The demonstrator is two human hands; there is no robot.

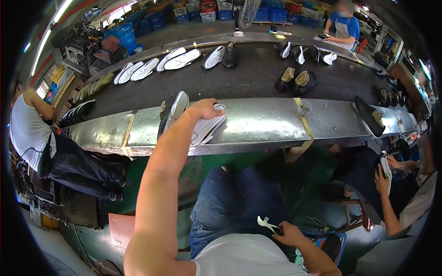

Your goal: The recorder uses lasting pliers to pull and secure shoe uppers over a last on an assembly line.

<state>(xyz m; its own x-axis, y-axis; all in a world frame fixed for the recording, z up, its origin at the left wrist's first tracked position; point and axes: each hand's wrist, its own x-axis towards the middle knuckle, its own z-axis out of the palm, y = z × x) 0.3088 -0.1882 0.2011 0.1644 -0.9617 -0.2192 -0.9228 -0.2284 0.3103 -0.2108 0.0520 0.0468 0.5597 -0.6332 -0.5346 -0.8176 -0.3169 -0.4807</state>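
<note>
My left arm reaches forward to the metal ledge of the bench. My left hand [202, 109] is closed on a white shoe sole [208, 128], the thumb over its far end. Whether an upper is attached beneath cannot be made out. Just left of the hand, a dark shoe with a white sole [175, 109] lies tipped on its side on the ledge. Low at my lap, my right hand [290, 233] grips a small white tool with a hooked head [265, 223]. Its handle end is hidden in the fingers.
A dark conveyor belt [248, 83] carries several white-soled shoes [182, 60] and a black pair [302, 82]. On the ledge stand a clear cup [304, 108] and a black shoe [369, 116]. People work at left [34, 129], at right [410, 193] and across the belt [343, 27].
</note>
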